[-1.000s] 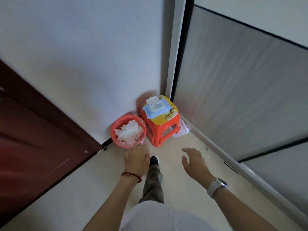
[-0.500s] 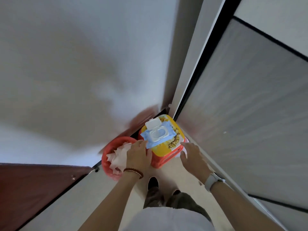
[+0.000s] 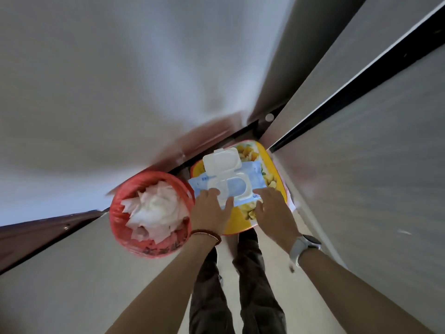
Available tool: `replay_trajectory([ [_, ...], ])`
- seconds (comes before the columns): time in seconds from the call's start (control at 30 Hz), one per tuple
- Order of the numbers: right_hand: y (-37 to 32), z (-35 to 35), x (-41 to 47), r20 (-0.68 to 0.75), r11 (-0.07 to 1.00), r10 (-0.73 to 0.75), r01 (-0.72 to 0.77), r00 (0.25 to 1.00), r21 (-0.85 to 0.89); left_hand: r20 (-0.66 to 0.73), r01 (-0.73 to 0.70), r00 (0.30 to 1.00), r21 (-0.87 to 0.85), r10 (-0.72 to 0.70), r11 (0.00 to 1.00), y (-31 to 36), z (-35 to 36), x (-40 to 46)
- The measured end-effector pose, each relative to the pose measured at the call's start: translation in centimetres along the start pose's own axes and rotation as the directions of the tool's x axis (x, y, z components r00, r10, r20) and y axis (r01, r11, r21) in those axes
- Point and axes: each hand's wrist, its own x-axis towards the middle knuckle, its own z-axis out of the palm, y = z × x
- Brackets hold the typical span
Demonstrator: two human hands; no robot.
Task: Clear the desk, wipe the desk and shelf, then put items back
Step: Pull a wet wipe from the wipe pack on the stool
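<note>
A blue pack of wet wipes (image 3: 252,175) lies on a small stool with a yellow patterned top (image 3: 269,182) in a room corner. Its white flip lid (image 3: 221,162) stands open. My left hand (image 3: 210,210) rests on the pack's near left edge, fingers spread over the lid frame. My right hand (image 3: 272,210) touches the pack's near right corner, fingers apart. Neither hand has lifted the pack.
A red waste bin (image 3: 120,213) full of crumpled white tissues (image 3: 156,208) stands just left of the stool. A white wall is ahead, grey panels with a black strip (image 3: 337,104) to the right, a dark brown door (image 3: 29,232) at left. My legs stand below.
I have leaned down closer to the corner. Both hands moved forward from above the floor onto the wipes pack on the stool.
</note>
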Motion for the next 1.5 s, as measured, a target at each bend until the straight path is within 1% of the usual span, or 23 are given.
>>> replay_trajectory([
  [0.07, 1.0, 1.6, 1.7, -0.027, 0.998, -0.058, 0.058, 0.998, -0.016, -0.031, 0.045, 0.999, 0.004, -0.044, 0.999, -0.4, 1.8, 1.7],
  [0.13, 1.7, 3.3, 3.1, -0.01, 0.992, -0.115, 0.114, 0.993, -0.051, -0.069, 0.07, 0.995, -0.009, -0.07, 0.998, -0.9, 2.8, 2.9],
  [0.2, 1.9, 4.4, 4.3, -0.002, 0.985, -0.153, 0.152, 0.988, -0.08, -0.112, 0.054, 0.992, -0.057, -0.06, 0.997, -1.4, 3.1, 3.6],
  [0.27, 1.9, 5.3, 5.5, -0.033, 0.973, -0.201, 0.195, 0.979, -0.122, -0.156, 0.045, 0.986, -0.109, -0.061, 0.993, -2.0, 3.2, 4.2],
  [0.37, 1.7, 5.9, 6.6, -0.056, 0.935, -0.294, 0.275, 0.954, -0.225, -0.215, 0.071, 0.971, -0.172, -0.108, 0.983, -3.1, 2.8, 4.6],
  [0.43, 1.6, 6.3, 7.4, -0.013, 0.882, -0.368, 0.344, 0.93, -0.323, -0.232, 0.103, 0.961, -0.193, -0.148, 0.976, -4.0, 2.6, 4.7],
  [0.57, 1.6, 7.0, 8.6, 0.099, 0.72, -0.448, 0.424, 0.888, -0.549, -0.207, 0.133, 0.963, -0.197, -0.174, 0.971, -5.0, 2.6, 4.6],
  [0.67, 1.9, 7.4, 9.2, 0.17, 0.62, -0.504, 0.492, 0.847, -0.611, -0.208, 0.165, 0.954, -0.233, -0.215, 0.958, -5.2, 3.0, 4.6],
  [0.8, 2.2, 8.0, 9.5, 0.184, 0.558, -0.549, 0.522, 0.815, -0.645, -0.204, 0.165, 0.955, -0.246, -0.218, 0.955, -5.2, 3.5, 4.6],
  [1.03, 2.0, 8.3, 10.1, 0.135, 0.528, -0.639, 0.559, 0.757, -0.639, -0.226, 0.141, 0.953, -0.261, -0.202, 0.955, -5.4, 3.6, 4.6],
  [1.17, 2.1, 8.4, 10.3, 0.126, 0.508, -0.657, 0.56, 0.743, -0.654, -0.242, 0.131, 0.951, -0.258, -0.195, 0.957, -5.5, 3.7, 4.4],
  [1.3, 2.1, 8.8, 10.6, 0.078, 0.523, -0.665, 0.538, 0.742, -0.662, -0.242, 0.134, 0.949, -0.276, -0.203, 0.952, -5.3, 3.7, 4.2],
  [1.37, 2.4, 8.7, 10.7, 0.083, 0.529, -0.661, 0.541, 0.746, -0.653, -0.24, 0.139, 0.948, -0.281, -0.21, 0.95, -5.2, 3.7, 4.2],
  [1.43, 2.9, 8.7, 10.6, 0.1, 0.537, -0.643, 0.541, 0.759, -0.648, -0.241, 0.137, 0.948, -0.285, -0.209, 0.949, -5.2, 3.6, 4.2],
  [1.5, 3.0, 8.6, 10.4, 0.076, 0.588, -0.605, 0.51, 0.792, -0.628, -0.235, 0.143, 0.948, -0.291, -0.216, 0.946, -5.1, 3.5, 4.2],
])
